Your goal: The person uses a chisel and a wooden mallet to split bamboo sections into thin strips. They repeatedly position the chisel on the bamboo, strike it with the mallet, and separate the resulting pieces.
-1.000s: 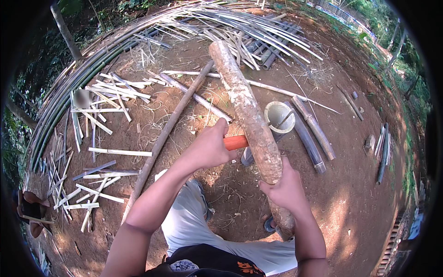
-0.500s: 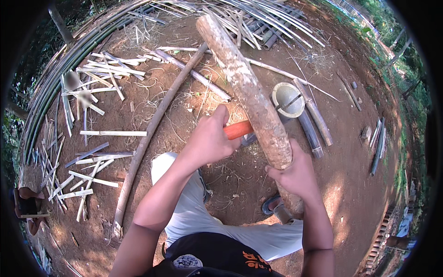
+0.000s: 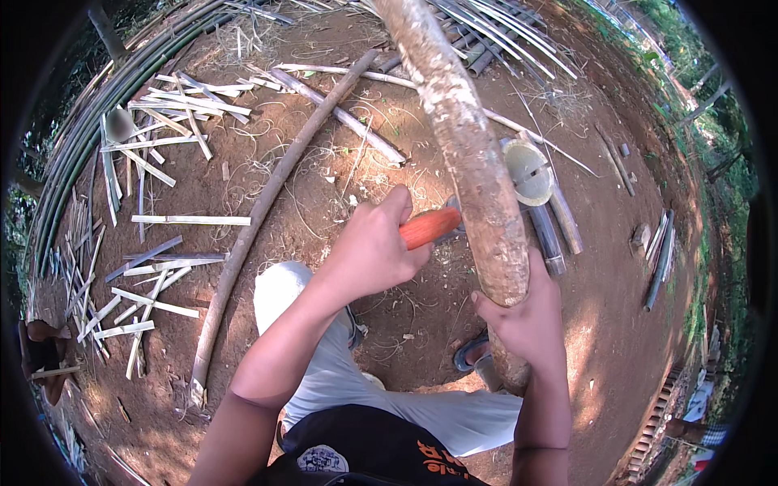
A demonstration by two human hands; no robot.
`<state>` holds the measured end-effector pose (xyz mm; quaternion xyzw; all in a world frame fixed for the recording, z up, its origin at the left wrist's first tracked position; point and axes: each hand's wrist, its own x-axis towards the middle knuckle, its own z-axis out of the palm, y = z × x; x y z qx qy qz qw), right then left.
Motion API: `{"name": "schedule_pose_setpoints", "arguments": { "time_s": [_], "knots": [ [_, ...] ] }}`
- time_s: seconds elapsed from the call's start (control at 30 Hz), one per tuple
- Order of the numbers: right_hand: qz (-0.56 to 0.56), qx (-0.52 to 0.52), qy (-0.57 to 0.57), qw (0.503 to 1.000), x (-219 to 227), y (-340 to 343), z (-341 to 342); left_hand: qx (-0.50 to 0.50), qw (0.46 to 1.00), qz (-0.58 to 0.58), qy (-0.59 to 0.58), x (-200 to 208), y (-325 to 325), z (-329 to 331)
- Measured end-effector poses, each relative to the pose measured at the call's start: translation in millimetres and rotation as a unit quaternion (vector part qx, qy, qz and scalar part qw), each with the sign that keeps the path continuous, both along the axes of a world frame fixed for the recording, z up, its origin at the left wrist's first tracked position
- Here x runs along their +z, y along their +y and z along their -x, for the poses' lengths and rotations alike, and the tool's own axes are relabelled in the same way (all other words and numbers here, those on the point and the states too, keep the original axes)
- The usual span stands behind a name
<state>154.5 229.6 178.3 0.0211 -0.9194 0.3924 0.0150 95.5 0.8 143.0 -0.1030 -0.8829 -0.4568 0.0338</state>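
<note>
My left hand (image 3: 373,239) is wrapped round the orange-red handle (image 3: 429,228) of a tool. A bit of grey metal shows beside the handle, but the log hides the rest, so its kind cannot be made out. My right hand (image 3: 525,316) grips the lower part of a thick, rough-barked log (image 3: 478,162), slightly bent and mottled brown and white. The log slants up and away from me, its far end cut off by the top of the picture. The tool's handle end lies close against the log's left side.
A round, pale hollow vessel (image 3: 529,172) stands beyond the log, near dark bamboo pieces (image 3: 545,239). A long pole (image 3: 267,202) lies to my left, with scattered split bamboo strips (image 3: 158,304) past it. Bamboo piles (image 3: 494,40) fill the back. Another person (image 3: 47,356) is at far left.
The log has swung right and its far end has left the top of the picture. My left hand has shifted slightly right with the handle, which tilts up more. The view has turned a little.
</note>
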Motion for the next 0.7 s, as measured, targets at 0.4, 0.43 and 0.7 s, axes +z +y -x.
{"name": "schedule_pose_setpoints", "arguments": {
  "time_s": [0.4, 0.43, 0.7],
  "knots": [
    [0.058, -0.029, 0.069, 0.996, 15, -17, -7, -0.005, 0.998, -0.042, 0.036, -16, -15, -7],
    [0.073, -0.038, 0.106, 0.991, 14, -17, -7, -0.002, 0.999, -0.031, 0.019, -17, -19, -9],
    [-0.148, -0.016, -0.070, 0.986, -26, -3, -12, 0.006, 0.999, -0.033, -0.004, -29, -27, -19]
  ]
}}
